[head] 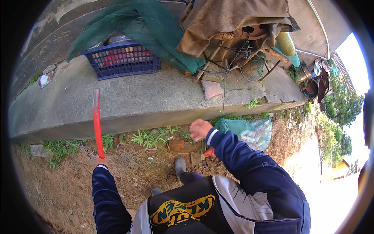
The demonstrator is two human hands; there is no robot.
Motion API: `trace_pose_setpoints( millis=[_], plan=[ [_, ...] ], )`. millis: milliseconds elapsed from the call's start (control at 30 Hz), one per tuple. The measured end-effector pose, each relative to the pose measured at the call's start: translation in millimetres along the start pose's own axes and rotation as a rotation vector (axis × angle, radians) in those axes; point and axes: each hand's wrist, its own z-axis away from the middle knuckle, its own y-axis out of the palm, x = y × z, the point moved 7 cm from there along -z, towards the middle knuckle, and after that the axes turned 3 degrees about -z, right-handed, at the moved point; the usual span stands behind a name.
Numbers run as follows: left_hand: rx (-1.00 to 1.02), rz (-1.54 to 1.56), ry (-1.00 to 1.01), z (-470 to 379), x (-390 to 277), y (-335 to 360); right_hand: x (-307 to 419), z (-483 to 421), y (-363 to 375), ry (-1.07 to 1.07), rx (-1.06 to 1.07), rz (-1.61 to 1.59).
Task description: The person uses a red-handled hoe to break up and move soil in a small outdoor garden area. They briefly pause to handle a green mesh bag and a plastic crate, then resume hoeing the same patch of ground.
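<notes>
My left hand [101, 161] grips the lower end of a red curved tool handle [98, 125], which stands up in front of the concrete ledge; its far tip is dark and grey. What kind of tool it is I cannot tell. My right hand [200, 130] is raised off the ground near the ledge's front edge, fingers curled loosely, with nothing plainly in it. Just right of that wrist hangs a green mesh bag [233, 125] with plastic bottles [251, 137] inside. Below the right hand a red object [209, 152] lies on the soil, partly hidden by the sleeve.
The concrete ledge [146, 99] bears a blue plastic crate [125, 65], green netting [160, 32], a stone block [211, 89] and a metal-legged frame under a brown cover [228, 17]. Tangled cord hangs there. Weeds [150, 137], dry grass and clods lie around my boots [180, 168].
</notes>
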Motion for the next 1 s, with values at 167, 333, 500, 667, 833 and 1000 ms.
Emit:
trace_pose_setpoints(
  millis=[167,333,500,667,833,1000],
  plan=[
    [0.087,-0.178,-0.146,-19,-6,27,-12,-15,-153,-0.072,-0.411,-0.035],
    [0.108,-0.134,-0.125,-41,19,51,3,-60,-223,-0.405,-0.634,0.131],
    [0.124,-0.224,-0.277,-57,45,64,55,-86,-200,-0.723,-0.473,0.089],
    [0.083,-0.401,-0.221,-36,4,59,87,-52,-181,-0.623,-0.342,-0.166],
    [0.027,-0.457,-0.295,-24,-17,53,68,7,-172,-0.578,-0.253,-0.233],
    [-0.082,-0.148,-0.26,8,-81,34,61,26,-166,-0.57,-0.249,-0.121]
  ],
)
